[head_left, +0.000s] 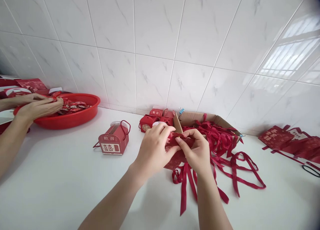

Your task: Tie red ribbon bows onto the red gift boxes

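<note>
Near the middle, my left hand (153, 148) and my right hand (196, 150) both pinch the top of a red paper box (175, 160), held up over the white table. The fingers hide much of its top, and a small gold bit shows between them. A red ribbon hangs below the box. Just behind and to the right is a cardboard box (212, 118) full of dark red ribbons (220, 140), some trailing onto the table. To the left stands a closed red gift box (112, 140) with cord handles.
Another person's hands (42, 106) are over a red plastic basket (72, 118) of wrapped pieces at the left. Small red boxes (147, 123) stand by the wall. Flat red bags (280, 138) and a dark scissor handle (310, 170) lie at the right.
</note>
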### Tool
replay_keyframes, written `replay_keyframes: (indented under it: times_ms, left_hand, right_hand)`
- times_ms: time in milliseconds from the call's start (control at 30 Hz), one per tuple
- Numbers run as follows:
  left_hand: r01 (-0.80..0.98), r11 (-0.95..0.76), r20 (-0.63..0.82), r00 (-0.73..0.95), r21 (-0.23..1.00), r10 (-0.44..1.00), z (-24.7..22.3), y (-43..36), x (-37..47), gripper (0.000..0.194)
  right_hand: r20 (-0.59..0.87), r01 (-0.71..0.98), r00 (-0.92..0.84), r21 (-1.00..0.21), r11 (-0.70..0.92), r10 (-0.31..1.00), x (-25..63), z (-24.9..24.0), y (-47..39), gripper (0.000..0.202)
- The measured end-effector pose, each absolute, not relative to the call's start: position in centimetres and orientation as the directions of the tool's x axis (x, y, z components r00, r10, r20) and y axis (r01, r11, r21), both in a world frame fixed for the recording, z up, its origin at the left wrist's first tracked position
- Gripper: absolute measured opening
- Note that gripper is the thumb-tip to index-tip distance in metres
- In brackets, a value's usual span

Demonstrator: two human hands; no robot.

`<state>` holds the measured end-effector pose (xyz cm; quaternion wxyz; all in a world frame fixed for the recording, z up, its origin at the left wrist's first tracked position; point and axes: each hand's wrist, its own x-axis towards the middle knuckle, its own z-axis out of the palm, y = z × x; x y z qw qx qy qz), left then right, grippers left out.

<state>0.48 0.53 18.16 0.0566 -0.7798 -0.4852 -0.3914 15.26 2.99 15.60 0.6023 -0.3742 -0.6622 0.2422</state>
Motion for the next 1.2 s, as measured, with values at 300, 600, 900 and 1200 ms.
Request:
replay_keyframes:
  times_ms: [300, 600, 900, 1200]
  left_hand:
    - [0.762, -0.484, 0.664, 0.095, 0.430, 0.741, 17.3, 1.8, 0.3, 0.059]
    - [0.739, -0.337, 0.461, 0.041, 0.583, 0.886, 19.1, 1.2, -3.5, 0.020]
    - [0.364, -0.591, 0.631, 0.012, 0.720, 0.776, 20.2, -0.2, -4.0, 0.018]
    - [0.388, -0.702, 0.726, 0.108, 0.598, 0.679, 20.1, -0.8, -4.1, 0.019]
  right_hand:
    - [0.477, 0.002, 0.080, -0.878, 0.479, 0.875, 14.2, 15.1, 3.3, 0.024]
    - [0.523, 0.127, 0.055, -0.849, 0.513, 0.851, 15.2, 15.3, 3.5, 0.020]
    - [0.562, 0.072, -0.293, -0.794, 0.604, 0.774, 15.4, 15.8, 2.4, 0.013]
    - [0.705, -0.045, -0.368, -0.665, 0.745, 0.607, 15.9, 16.0, 1.5, 0.022]
